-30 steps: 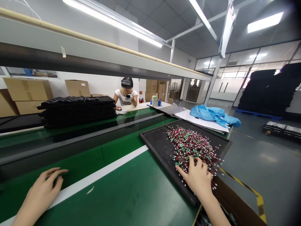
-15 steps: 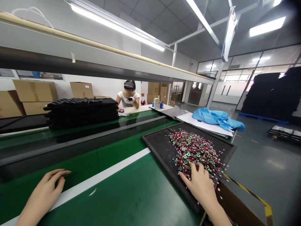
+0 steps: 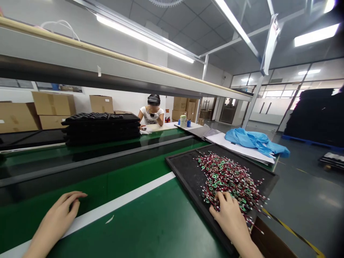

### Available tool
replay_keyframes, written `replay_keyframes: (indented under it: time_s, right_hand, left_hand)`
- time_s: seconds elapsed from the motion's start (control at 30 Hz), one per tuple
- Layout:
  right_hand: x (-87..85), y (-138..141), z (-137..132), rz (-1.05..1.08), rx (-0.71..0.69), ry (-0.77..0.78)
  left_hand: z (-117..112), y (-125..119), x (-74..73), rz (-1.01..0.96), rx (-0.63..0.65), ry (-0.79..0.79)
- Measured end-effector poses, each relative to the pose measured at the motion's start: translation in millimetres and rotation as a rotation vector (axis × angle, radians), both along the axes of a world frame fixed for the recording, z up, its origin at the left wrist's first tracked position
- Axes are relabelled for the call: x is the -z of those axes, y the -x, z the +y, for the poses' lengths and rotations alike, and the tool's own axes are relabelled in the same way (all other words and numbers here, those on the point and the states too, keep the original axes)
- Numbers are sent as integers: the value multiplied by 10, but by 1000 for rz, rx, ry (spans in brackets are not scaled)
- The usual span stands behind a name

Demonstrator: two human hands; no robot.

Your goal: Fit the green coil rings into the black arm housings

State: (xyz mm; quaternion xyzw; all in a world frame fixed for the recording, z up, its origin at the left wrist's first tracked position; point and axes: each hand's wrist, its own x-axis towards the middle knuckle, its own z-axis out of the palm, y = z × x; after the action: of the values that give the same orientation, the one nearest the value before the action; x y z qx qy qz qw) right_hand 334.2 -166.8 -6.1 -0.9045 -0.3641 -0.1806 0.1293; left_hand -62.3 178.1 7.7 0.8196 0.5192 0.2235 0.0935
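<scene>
right hand: fingers in near edge of coil heap, can't tell if grip's got any | heap in black tray, 3 o'clock | left hand: grip apart, flat on bench, 8 o'clock | progress: early I'd guess, heap looks barely dented

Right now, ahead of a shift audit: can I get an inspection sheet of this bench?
Surface: green bench with a white stripe.
Job's things: black tray at its right edge, holding a pile of green rings with red leads.
Clutter: white scrap on the green; blue cloth on white sheets beyond the tray.
Grips: left hand flat and open on the bench; right hand fingers-down in the pile, hold unclear.
Cables: white loop above the upper shelf.
Surroundings: stack of black trays, cardboard boxes, another person far along the line.
</scene>
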Motion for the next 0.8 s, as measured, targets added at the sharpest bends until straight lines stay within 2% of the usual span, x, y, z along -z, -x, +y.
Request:
replay_keyframes:
  time_s: [0.23, 0.47, 0.67, 0.8]
  right_hand:
    - [-53, -52, 75, 85, 4, -98]
    - [-178, -239, 141, 244, -10, -289]
    - [-417, -182, 189, 320, -19, -455]
    - [-632, -29, 382, 318, -141, -487]
  left_hand:
    - [-52, -12, -17, 1, -11, -28]
    - [-64, -13, 9, 12, 4, -29]
    - [-84, -8, -1, -14, 18, -41]
    - [-87, -10, -5, -7, 19, -41]
